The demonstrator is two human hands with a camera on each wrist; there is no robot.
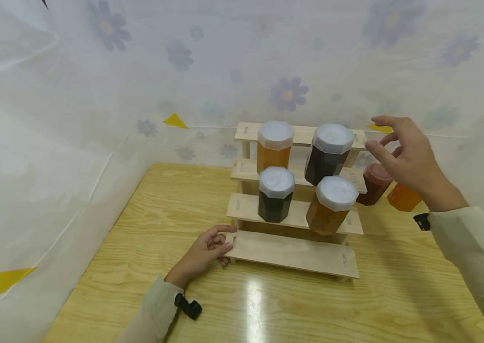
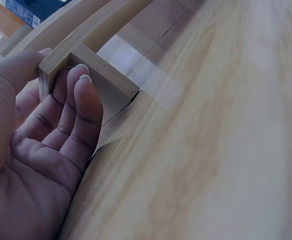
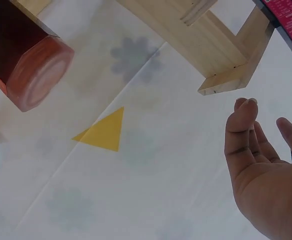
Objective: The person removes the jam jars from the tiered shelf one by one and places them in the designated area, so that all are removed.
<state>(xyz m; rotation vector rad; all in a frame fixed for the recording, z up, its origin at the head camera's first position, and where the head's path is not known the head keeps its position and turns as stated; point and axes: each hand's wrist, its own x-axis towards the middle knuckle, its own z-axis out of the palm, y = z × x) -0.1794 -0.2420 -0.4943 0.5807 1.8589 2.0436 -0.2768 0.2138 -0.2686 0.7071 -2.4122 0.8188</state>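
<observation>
Head view: four jars [image 1: 275, 207] rest on the wooden rack [image 1: 299, 213] near the tabletop's [image 1: 173, 209] back edge; left wrist view: the left hand [image 2: 41, 147] grips the rack's front left corner; right wrist view: the right hand [image 3: 266, 170], loosely bent, is free near the rack

The right hand [image 3: 268, 185] hung with its fingers loosely bent, near a wooden rack [image 3: 206, 50] but apart from it. Beyond the fingertips a pink label [image 3: 291, 22] showed. A yellow triangle [image 3: 106, 132] marked the flowered sheet [image 3: 156, 190] between the hand and a dark jar [image 3: 16, 42] with a reddish lid [image 3: 43, 72], well apart.
</observation>
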